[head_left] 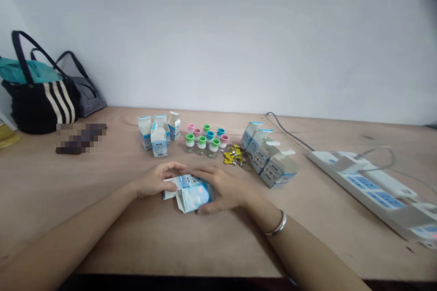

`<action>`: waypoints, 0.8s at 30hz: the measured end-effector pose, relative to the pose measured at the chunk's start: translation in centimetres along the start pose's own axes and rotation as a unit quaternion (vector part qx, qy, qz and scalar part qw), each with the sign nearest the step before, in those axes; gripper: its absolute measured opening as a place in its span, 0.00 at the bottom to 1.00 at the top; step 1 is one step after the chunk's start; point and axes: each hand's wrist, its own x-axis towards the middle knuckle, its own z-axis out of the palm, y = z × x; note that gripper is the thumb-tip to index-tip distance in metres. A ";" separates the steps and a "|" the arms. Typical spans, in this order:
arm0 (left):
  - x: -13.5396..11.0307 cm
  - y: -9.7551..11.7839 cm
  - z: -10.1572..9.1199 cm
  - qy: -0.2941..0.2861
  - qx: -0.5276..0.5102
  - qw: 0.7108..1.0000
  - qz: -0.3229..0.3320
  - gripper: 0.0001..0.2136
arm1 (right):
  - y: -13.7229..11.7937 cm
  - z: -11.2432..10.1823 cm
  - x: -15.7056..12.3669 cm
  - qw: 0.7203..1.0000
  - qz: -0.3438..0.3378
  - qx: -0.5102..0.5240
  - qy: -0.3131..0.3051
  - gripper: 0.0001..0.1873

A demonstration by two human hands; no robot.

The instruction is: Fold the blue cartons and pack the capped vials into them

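Observation:
A small blue-and-white carton (194, 194) lies on its side near the middle of the table, and both hands are on it. My left hand (159, 181) has its thumb and curled fingers at the carton's left end, where a flap sticks out. Around the right end wraps my right hand (223, 188), thumb at the near side and fingers along the far side. Just beyond stand several small clear bottles (201, 145) with green, pink and blue tops. Yellow pieces with metal parts (233, 154) lie in a pile beside them.
Several upright cartons with raised flaps (159, 142) stand at the back left. A slanting row of similar cartons (264, 157) stands at the right. Further right lies a long white power strip (358, 182) with cables. Bags (41, 102) and a dark, pixelated object (83, 138) are at left.

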 end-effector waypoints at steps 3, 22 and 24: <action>-0.3 0.3 -0.2 0.015 0.027 0.999 0.027 0.21 | -0.3 -0.3 0.0 1.000 -0.013 0.002 0.019 0.37; 0.6 -0.6 0.8 0.097 0.081 0.990 0.070 0.17 | 1.3 1.3 0.3 0.989 0.080 -0.022 0.122 0.23; 0.5 -0.4 0.6 0.097 0.034 0.992 0.070 0.17 | 1.3 1.3 0.3 0.989 0.082 -0.023 0.119 0.22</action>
